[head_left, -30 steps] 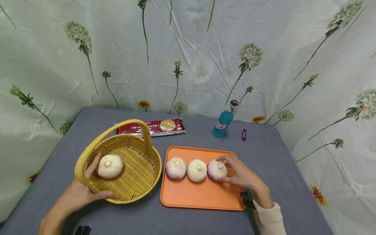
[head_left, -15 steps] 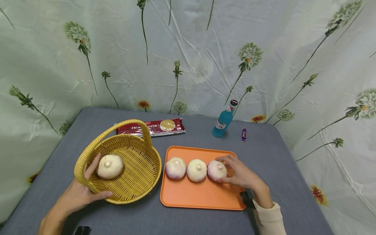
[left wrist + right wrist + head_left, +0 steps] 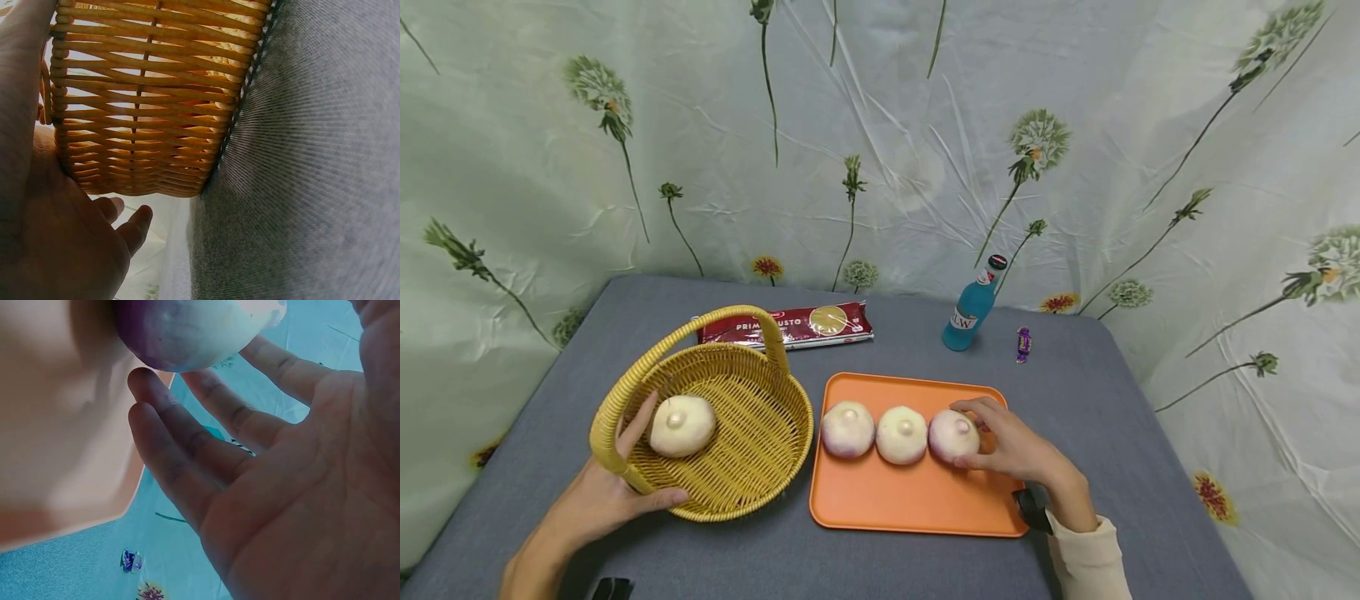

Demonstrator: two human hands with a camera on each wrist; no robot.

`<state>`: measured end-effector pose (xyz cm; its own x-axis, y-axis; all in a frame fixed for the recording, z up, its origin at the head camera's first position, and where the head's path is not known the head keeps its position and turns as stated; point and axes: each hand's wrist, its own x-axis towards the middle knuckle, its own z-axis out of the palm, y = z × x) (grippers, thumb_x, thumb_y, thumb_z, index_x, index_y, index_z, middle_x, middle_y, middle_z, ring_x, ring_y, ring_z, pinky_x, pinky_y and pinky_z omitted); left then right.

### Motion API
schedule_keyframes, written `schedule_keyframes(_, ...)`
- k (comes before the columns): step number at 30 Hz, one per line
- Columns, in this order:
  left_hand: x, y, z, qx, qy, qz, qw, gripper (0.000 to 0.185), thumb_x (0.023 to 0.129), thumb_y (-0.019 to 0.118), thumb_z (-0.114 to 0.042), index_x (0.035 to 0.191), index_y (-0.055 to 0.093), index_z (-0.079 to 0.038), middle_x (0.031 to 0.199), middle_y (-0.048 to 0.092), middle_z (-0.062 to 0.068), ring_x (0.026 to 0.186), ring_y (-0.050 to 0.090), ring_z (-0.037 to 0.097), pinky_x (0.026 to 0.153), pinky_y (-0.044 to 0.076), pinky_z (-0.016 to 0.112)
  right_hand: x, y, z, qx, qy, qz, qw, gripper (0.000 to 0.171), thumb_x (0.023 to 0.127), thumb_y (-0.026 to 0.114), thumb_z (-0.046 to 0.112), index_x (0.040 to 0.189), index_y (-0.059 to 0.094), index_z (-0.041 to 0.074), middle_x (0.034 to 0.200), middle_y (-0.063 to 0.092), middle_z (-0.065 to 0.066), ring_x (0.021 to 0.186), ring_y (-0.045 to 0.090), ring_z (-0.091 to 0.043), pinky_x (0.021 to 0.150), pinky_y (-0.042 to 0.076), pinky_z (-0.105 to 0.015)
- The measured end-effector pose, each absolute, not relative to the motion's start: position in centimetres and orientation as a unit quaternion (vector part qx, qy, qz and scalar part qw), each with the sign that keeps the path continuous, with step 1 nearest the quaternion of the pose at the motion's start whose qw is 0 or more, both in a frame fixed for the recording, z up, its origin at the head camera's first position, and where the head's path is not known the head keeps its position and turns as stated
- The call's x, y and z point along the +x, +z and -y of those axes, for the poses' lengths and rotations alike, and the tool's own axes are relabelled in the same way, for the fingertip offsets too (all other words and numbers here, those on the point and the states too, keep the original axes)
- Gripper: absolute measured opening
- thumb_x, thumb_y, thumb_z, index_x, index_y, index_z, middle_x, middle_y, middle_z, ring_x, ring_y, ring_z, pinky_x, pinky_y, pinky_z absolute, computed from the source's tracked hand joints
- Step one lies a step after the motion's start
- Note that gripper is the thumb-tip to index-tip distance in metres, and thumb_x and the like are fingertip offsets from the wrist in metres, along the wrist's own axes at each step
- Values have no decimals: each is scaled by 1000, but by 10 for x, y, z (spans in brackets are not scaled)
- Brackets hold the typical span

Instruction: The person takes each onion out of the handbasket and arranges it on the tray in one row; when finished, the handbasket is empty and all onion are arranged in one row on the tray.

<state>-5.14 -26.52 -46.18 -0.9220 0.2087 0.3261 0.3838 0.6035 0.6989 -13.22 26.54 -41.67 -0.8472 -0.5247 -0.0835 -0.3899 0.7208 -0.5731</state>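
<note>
Packet (image 3: pixel 831 323), "PRIM…USTO" apparently, behind basket (image 3: pixel 748 425)

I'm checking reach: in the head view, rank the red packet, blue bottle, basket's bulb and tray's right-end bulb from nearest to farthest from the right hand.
1. Right-end bulb: against the right hand, on the tray.
2. Blue bottle: beyond the tray.
3. Red packet: left of the bottle.
4. Basketed bulb: inside the basket, at left.

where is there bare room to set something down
Bare: the near strip of the orange tray, in front of the turnips; gray tabletop behind the tray, between red packet and blue bottle; tabletop right of the purple candy. Crowded: the turnip row at the right hand, and the gap between wicker basket and tray.
</note>
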Motion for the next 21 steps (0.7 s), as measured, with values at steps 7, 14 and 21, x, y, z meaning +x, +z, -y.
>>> schedule_keyframes(7,-50,-463,265,-166,-415,888,105,135,55,97,-12,161,14,-9,154,21,39,137,10,-15,101,8,0,-131,-415,-265,-248,-284,-917,129,68,82,83,40,137,54,12,136,55,-11,114,58,-28,98,46,-56)
schedule_keyframes(14,-48,-462,265,-159,-419,889,93,134,57,97,-13,162,13,-11,154,22,37,135,11,-16,100,9,-1,-130,-412,-265,-246,-277,-920,125,66,84,81,40,139,54,13,136,55,-9,113,58,-26,97,46,-54)
schedule_keyframes(21,-50,-463,266,-161,-422,888,90,133,58,96,-12,162,12,-11,156,21,36,135,12,-17,100,10,-1,-130,-407,-268,-245,-275,-922,116,68,85,81,39,140,53,11,141,51,-13,115,58,-31,97,46,-58)
